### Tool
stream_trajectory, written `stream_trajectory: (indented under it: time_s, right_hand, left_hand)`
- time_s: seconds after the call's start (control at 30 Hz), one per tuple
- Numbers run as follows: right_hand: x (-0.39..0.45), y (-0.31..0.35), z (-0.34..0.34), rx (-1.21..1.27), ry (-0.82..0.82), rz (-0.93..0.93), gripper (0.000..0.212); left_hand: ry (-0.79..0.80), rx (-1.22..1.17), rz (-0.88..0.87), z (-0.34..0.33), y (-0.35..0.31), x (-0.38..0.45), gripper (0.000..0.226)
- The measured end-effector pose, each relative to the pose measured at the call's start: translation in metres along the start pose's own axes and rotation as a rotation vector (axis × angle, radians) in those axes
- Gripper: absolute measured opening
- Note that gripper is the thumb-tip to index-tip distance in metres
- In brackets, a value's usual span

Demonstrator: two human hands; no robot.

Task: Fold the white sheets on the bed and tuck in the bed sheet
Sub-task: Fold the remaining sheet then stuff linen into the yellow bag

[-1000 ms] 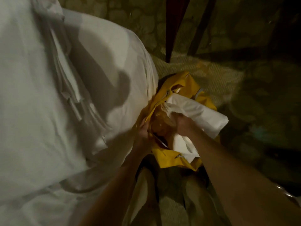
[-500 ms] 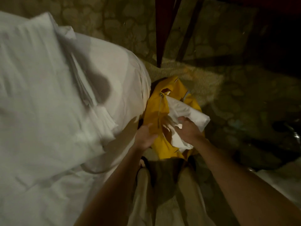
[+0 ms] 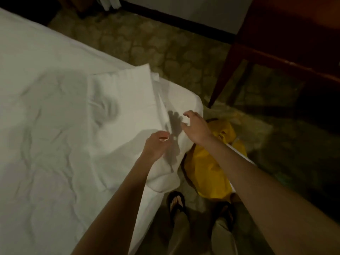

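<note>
A wrinkled white bed sheet (image 3: 46, 111) covers the mattress at the left. A folded stack of white sheets (image 3: 123, 96) lies on it near the bed's corner. My left hand (image 3: 156, 143) hovers just above the sheet beside that stack, fingers loosely curled and holding nothing. My right hand (image 3: 196, 126) hangs over the bed's corner with fingers spread and bent, also holding nothing. Both hands cast shadows on the sheet. A loose fold of sheet (image 3: 165, 181) hangs off the bed's edge below my left forearm.
A yellow bag (image 3: 207, 173) sits on the patterned carpet (image 3: 165, 52) right beside the bed's corner, under my right forearm. My feet in dark sandals (image 3: 176, 201) stand next to the bed. A dark wooden table leg (image 3: 226, 69) rises at the right.
Both hands have left the yellow bag and the white cloth pushed into it. They have moved up and left over the bed's corner. My view has lifted toward the bed.
</note>
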State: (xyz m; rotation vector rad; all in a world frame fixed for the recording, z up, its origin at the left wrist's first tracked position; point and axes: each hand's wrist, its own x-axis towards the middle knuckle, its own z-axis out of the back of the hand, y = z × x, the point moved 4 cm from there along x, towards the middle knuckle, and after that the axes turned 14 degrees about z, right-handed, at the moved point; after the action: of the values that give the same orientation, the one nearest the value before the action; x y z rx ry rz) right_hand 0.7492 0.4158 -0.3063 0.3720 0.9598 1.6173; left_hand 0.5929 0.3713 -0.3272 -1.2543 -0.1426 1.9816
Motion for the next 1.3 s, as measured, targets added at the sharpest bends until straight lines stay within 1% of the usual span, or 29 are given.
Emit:
stream_trajectory:
  time_s: [0.13, 0.27, 0.3, 0.37, 0.43, 0.47, 0.53, 0.57, 0.67, 0.73, 0.77, 0.83, 0.87, 0.97, 1.07, 1.1, 1.13, 1.23, 1.3]
  right_hand:
    - [0.024, 0.046, -0.028, -0.028, 0.049, 0.068, 0.045]
    - [0.024, 0.05, -0.071, -0.044, 0.145, 0.009, 0.054]
    - [0.024, 0.05, -0.077, -0.045, 0.13, -0.005, 0.055]
    - [0.028, 0.047, -0.082, -0.056, 0.037, -0.045, 0.054]
    - [0.037, 0.044, -0.082, -0.069, -0.04, -0.109, 0.058]
    - [0.041, 0.042, -0.08, -0.053, -0.065, -0.148, 0.063]
    - [0.051, 0.038, -0.079, 0.057, -0.1, -0.236, 0.078]
    - [0.056, 0.037, -0.078, 0.14, -0.117, -0.282, 0.084]
    - [0.065, 0.03, -0.082, 0.344, -0.129, -0.409, 0.095]
    - [0.069, 0.025, -0.084, 0.394, -0.095, -0.446, 0.097]
    - [0.07, 0.022, -0.085, 0.411, -0.069, -0.456, 0.099]
    - [0.073, 0.017, -0.086, 0.483, -0.029, -0.473, 0.1]
    - [0.074, 0.014, -0.086, 0.54, -0.019, -0.474, 0.098]
    - [0.075, 0.012, -0.085, 0.682, 0.009, -0.424, 0.082]
    - [0.074, 0.017, -0.086, 0.752, 0.004, -0.337, 0.063]
    - [0.074, 0.02, -0.084, 0.753, -0.011, -0.3, 0.058]
    - [0.073, 0.023, -0.081, 0.739, -0.027, -0.264, 0.055]
    - [0.066, 0.018, -0.064, 0.664, -0.049, -0.206, 0.058]
    - [0.061, 0.009, -0.044, 0.586, -0.054, -0.185, 0.06]
  left_hand:
    - [-0.06, -0.005, 0.023, 0.048, 0.018, 0.002, 0.034]
    - [-0.159, -0.074, 0.015, 0.106, 0.02, 0.022, 0.033]
    - [-0.175, -0.078, 0.018, 0.12, 0.021, 0.028, 0.033]
    - [-0.234, -0.06, 0.031, 0.145, 0.025, 0.039, 0.034]
    - [-0.333, 0.0, 0.088, 0.164, 0.036, 0.049, 0.043]
    - [-0.385, 0.036, 0.124, 0.17, 0.044, 0.051, 0.052]
    - [-0.449, 0.073, 0.193, 0.175, 0.063, 0.055, 0.068]
    - [-0.474, 0.075, 0.205, 0.175, 0.071, 0.057, 0.072]
    - [-0.523, -0.054, 0.248, 0.18, 0.088, 0.064, 0.076]
    - [-0.49, -0.144, 0.344, 0.185, 0.104, 0.073, 0.079]
    - [-0.431, -0.189, 0.383, 0.184, 0.114, 0.077, 0.076]
    - [-0.293, -0.324, 0.441, 0.176, 0.132, 0.077, 0.059]
    - [-0.247, -0.402, 0.454, 0.171, 0.139, 0.076, 0.054]
    - [-0.113, -0.575, 0.458, 0.166, 0.148, 0.072, 0.046]
    - [0.04, -0.602, 0.431, 0.167, 0.14, 0.066, 0.025]
    - [0.068, -0.596, 0.409, 0.168, 0.135, 0.063, 0.017]
    - [0.084, -0.599, 0.386, 0.168, 0.129, 0.058, 0.014]
    - [0.084, -0.633, 0.331, 0.157, 0.113, 0.043, 0.018]
    - [0.081, -0.653, 0.321, 0.137, 0.1, 0.03, 0.017]
